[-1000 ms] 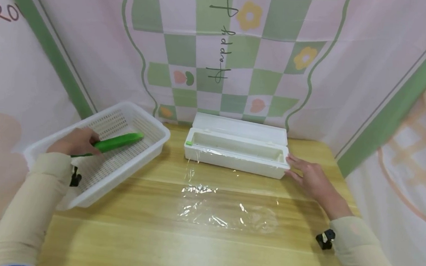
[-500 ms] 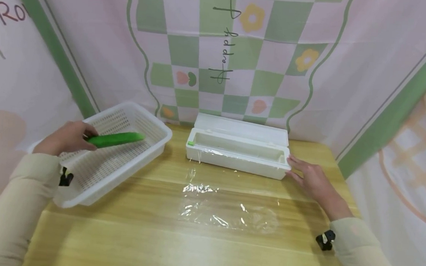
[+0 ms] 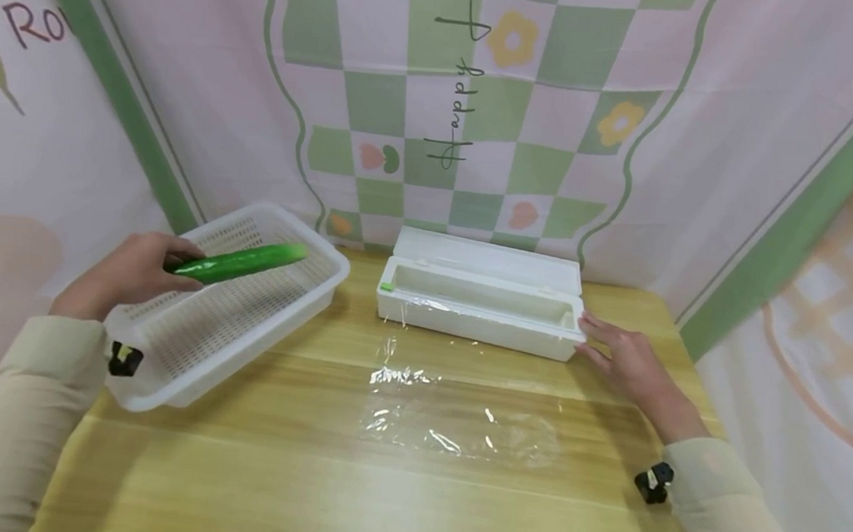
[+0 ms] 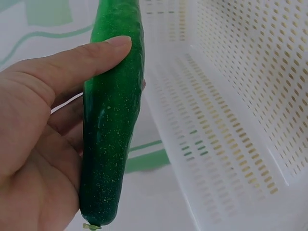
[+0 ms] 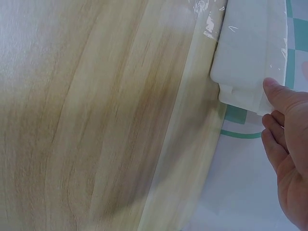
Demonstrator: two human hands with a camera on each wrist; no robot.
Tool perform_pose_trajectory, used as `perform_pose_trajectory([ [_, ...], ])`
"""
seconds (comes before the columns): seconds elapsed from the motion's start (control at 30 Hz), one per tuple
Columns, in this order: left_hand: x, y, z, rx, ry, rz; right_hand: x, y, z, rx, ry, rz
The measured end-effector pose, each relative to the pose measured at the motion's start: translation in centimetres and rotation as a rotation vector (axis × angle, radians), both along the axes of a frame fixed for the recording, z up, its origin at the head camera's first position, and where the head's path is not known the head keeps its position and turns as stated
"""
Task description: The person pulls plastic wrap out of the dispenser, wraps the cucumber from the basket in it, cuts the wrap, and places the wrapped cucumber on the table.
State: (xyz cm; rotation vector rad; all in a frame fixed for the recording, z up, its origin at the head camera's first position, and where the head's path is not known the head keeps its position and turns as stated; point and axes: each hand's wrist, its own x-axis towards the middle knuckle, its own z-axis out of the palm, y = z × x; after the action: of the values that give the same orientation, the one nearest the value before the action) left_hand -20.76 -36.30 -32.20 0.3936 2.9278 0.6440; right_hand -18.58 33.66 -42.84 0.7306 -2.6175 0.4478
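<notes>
A green cucumber point(image 3: 242, 263) hangs tilted above the white basket, its lighter end pointing right. My left hand point(image 3: 136, 270) grips its darker end; in the left wrist view the thumb lies across the cucumber point(image 4: 113, 110) and the other fingers pass behind it. On the right, my right hand point(image 3: 629, 361) touches the end of a white cling film dispenser point(image 3: 477, 328), its thumb against the near corner, as the right wrist view shows. The dispenser's lid point(image 3: 490, 258) stands raised. From its front edge a sheet of clear cling film point(image 3: 452, 418) lies spread on the table.
The perforated white basket point(image 3: 239, 360) stands at the table's left side. A small green piece point(image 3: 387, 286) sits on the dispenser's left rim. Patterned cloth point(image 3: 379, 104) hangs behind and at both sides of the wooden table point(image 3: 348, 502).
My left hand has lifted the cucumber from low in the basket to above it, with the wrist shifting left. My right hand stays at the dispenser's end.
</notes>
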Motion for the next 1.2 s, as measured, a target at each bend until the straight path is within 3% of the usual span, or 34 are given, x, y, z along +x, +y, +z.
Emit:
perform_pose_trajectory([
  [0.3,0.3,1.4,1.0,0.029,0.043,-0.02,-0.1,0.2,-0.1,-0.01,0.018,0.004],
  [0.63,0.7,4.7,1.9,0.044,0.061,-0.068,-0.3,0.3,-0.2,-0.015,0.061,0.025],
  [0.97,0.5,8.9,1.7,0.117,0.075,-0.164,-0.2,0.1,-0.7,-0.036,0.027,0.006],
  [1.2,0.1,12.6,0.8,0.123,0.102,-0.236,-0.2,0.3,-0.4,-0.043,-0.061,-0.046],
])
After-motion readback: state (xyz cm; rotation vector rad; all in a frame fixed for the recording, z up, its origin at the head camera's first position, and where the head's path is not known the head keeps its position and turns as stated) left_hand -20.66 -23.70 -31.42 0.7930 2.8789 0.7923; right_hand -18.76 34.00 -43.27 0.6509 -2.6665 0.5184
